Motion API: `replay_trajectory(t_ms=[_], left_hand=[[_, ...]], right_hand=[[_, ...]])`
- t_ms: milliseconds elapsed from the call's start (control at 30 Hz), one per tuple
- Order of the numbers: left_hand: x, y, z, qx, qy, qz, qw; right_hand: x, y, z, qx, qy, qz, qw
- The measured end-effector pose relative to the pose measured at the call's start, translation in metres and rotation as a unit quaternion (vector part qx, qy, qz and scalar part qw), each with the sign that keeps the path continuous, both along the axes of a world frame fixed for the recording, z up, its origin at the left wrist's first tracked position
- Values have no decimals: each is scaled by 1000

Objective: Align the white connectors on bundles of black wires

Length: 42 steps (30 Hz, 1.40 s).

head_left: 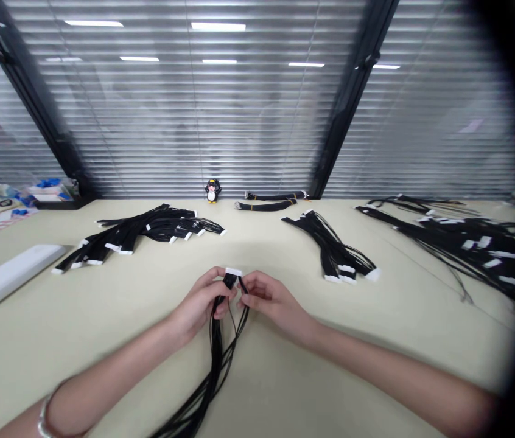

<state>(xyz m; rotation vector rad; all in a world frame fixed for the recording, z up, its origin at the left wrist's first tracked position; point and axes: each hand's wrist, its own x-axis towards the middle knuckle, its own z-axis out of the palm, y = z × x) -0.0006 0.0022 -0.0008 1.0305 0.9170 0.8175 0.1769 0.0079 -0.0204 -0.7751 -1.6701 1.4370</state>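
Between my hands, at the middle of the table, is a black wire harness (pixel 215 353) with a white connector (pixel 233 272) at its upper end. My left hand (pixel 205 299) is closed around the wires just below the connector. On the other side, my right hand (pixel 272 301) pinches a few wires that stand apart from the bundle, close to the connector's right end. The loose wires hang down toward me and leave the view at the bottom edge. Some fingertips are hidden behind the wires.
Harness piles lie at left (pixel 148 228), at right centre (pixel 330 246) and at far right (pixel 472 243). Two tied wire bundles (pixel 266 205) and a penguin figure (pixel 212 191) stand near the window blinds. A white device (pixel 15 274) sits at left. Something dark blocks the right edge.
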Motion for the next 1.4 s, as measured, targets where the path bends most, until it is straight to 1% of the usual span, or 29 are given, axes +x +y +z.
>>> replay_trajectory(t_ms=[67,200,267,367,633,733,933,1067,1200,1400], left_hand=[[0,0,1,-15,-18,0,1000],[-1,1,1,-24,-53,-4,998],[-1,1,1,-34,-67,-15,997],[-1,1,2,-45,-77,-24,996],[-2,2,1,-50,-73,-11,996],[-1,2,0,-45,-64,-6,997],[1,0,-1,-14,-43,3,999],[0,2,-2,16,-23,-13,1000],[0,3,-3,31,0,-26,999],[2,2,-3,49,13,-3,999]], right_hand=[[1,-1,1,-13,1,-15,1000],[1,-3,1,-56,-3,-12,998],[1,-4,1,-63,-12,-25,998],[1,-3,0,-50,-29,-53,997],[2,-2,-1,-23,-44,-64,997],[2,-1,-1,-21,-40,-63,997],[1,-2,2,-61,5,-22,998],[1,-2,3,-50,8,-25,998],[1,-2,3,-41,-5,-28,999],[1,-1,3,-43,11,-11,999]])
